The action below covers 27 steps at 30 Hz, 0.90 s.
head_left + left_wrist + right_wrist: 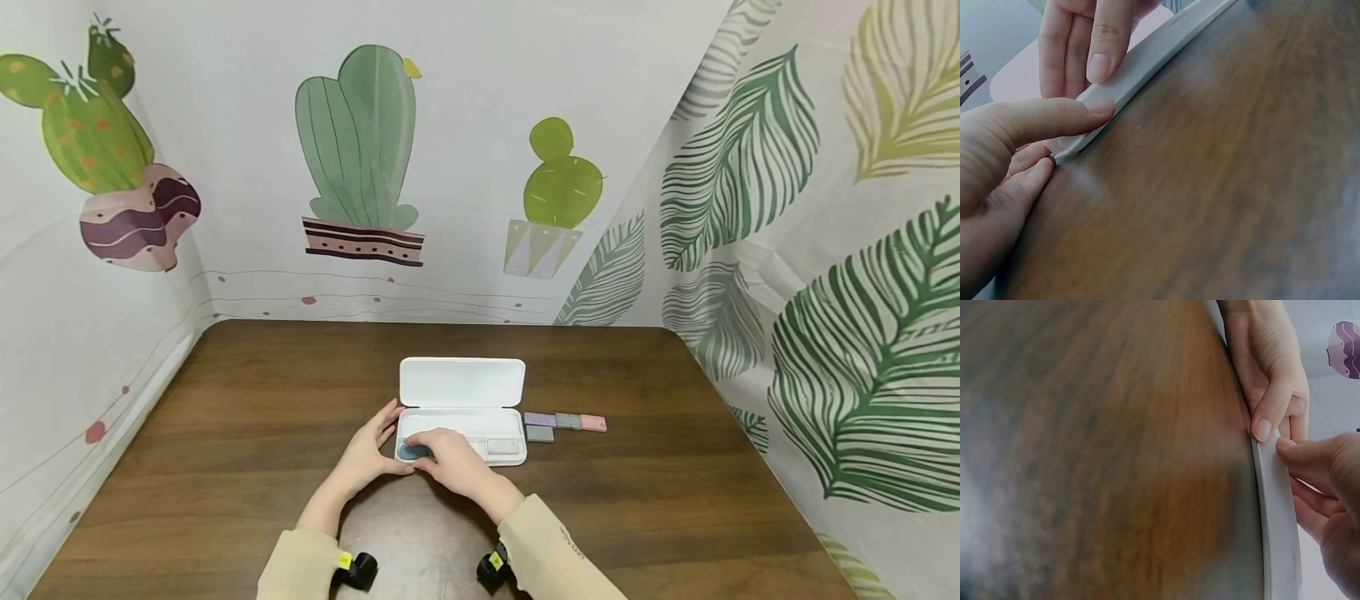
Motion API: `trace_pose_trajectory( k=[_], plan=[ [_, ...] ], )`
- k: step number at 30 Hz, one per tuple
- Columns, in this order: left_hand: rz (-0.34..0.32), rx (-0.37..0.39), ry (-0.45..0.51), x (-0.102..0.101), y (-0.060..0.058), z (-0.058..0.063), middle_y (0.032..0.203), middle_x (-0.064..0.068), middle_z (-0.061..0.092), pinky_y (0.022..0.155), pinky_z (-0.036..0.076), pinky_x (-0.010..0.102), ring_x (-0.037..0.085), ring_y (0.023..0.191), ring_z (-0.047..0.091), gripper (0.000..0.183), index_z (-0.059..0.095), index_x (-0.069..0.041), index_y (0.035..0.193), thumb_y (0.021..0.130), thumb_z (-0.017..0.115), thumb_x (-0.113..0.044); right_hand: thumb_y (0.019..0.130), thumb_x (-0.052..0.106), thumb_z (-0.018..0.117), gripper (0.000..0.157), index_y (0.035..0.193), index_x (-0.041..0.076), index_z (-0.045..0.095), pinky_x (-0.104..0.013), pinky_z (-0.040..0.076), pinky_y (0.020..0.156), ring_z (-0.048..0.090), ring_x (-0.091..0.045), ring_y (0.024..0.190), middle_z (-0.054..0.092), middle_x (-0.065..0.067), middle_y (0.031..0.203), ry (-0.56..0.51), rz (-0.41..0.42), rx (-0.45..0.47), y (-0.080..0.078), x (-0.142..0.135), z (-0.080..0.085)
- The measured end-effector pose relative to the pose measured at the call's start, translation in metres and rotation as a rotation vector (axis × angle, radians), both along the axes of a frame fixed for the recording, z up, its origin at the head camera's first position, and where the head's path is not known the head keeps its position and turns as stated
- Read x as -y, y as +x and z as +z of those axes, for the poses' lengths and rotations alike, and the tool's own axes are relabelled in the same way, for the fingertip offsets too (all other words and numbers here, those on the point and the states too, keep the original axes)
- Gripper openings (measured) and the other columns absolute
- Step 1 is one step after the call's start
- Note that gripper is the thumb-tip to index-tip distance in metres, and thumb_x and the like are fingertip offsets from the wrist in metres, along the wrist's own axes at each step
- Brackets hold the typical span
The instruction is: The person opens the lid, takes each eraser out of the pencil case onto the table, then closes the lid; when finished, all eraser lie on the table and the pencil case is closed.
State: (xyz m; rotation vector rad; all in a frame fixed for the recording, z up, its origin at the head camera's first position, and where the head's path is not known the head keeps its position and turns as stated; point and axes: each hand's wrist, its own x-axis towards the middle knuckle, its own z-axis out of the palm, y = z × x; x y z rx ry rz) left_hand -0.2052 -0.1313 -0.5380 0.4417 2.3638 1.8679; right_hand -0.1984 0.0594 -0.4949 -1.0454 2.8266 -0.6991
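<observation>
A long white hinged case (461, 417) lies on the table with its lid (462, 382) raised at the back. My left hand (365, 454) grips its left end, thumb at the front edge and fingers round the far side. In the left wrist view that thumb (1094, 111) lies along the white rim. Inside the left compartment sits a rounded blue-grey piece (408, 452), partly covered by my right hand (453, 462). The right index finger and thumb close on this piece at the front rim. A white block (502, 447) occupies the right compartment.
Just right of the case lie small flat rectangles: a purple one (540, 419), a grey one (567, 421), a pink one (593, 423) and another grey one (539, 433). The brown wooden table (675, 500) meets patterned cloth walls (465, 167) at the back and sides.
</observation>
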Motion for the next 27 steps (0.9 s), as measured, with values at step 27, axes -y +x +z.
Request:
trace_pose_trajectory(
  k=[27],
  plan=[
    [0.006,0.009,-0.020,-0.0004,-0.0005,-0.0002,0.151,0.030,0.035,0.116,0.036,0.040,0.042,0.140,0.036,0.115,0.019,0.008,0.152,0.060,0.089,0.005,0.092,0.009,0.066,0.028,0.119,0.007,0.070,-0.027,0.055,0.095,0.066,-0.016,0.107,0.072,-0.003,0.114,0.016,-0.038,-0.012,0.0015,0.0024,0.0013]
  ],
)
